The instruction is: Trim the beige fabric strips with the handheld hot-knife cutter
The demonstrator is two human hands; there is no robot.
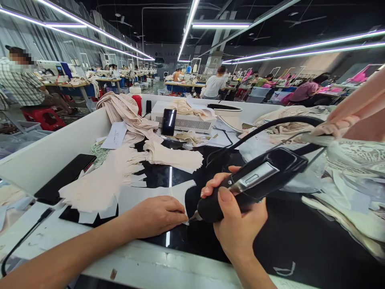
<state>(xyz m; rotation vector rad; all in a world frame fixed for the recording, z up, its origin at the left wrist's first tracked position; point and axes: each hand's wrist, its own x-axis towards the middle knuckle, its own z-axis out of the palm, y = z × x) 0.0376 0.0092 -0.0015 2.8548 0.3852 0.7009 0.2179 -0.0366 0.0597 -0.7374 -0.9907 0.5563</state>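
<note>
My right hand [240,216] is wrapped round a black corded hand tool [255,180] with a silver plate on its side. The tool slants down to the left, and its narrow metal tip meets the corner of a pale fabric piece [150,193]. At that corner, the pinched fingers of my left hand [162,212] hold the fabric against the glossy black tabletop [207,237]. Left of my hands lies a heap of cut pale pieces [102,176]. Behind them is a stack of beige fabric pieces [174,155].
A thick black cable [267,120] arches from the tool, near hanging pink cloth [355,104]. A phone [169,121] leans on a white vented box [186,123]. Lace fabric [357,156] is piled at right. White side walls [69,150] border the table. People sit at sewing tables beyond.
</note>
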